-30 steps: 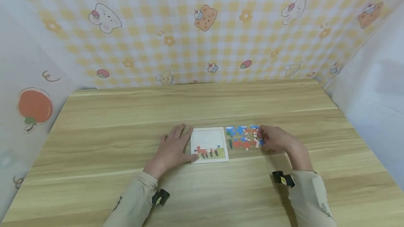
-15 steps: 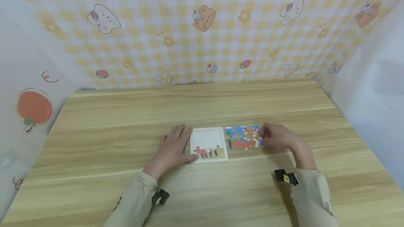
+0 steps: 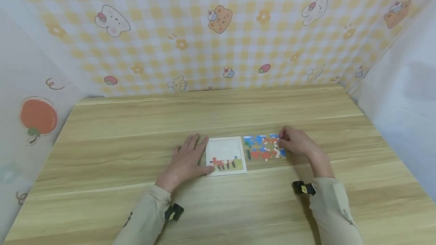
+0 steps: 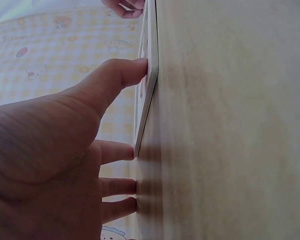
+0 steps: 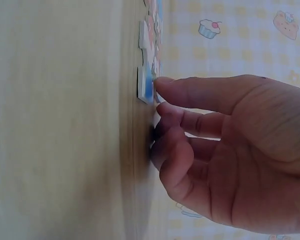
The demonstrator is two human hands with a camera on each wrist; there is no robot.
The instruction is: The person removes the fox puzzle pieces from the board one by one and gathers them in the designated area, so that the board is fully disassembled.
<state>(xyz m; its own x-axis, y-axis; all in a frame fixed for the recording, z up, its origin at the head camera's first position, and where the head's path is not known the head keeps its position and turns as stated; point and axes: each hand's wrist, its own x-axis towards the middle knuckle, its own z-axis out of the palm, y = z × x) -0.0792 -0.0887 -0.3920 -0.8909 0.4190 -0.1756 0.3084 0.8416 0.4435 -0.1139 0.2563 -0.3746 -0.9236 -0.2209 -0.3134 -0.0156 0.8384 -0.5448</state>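
Lying beside right hand (image 3: 299,143), puzzle pieces (image 3: 265,155), perhaps touching.

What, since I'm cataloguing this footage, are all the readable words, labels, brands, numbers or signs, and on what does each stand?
None can be read.
Backdrop: script-like marks near its bottom, too small and blurred.
Sleeves: dark marks, too small to tell whether letters.
Black wristbands: yellow patches, any print too small to read.
Puzzle board and puzzle pieces: no lettering made out.
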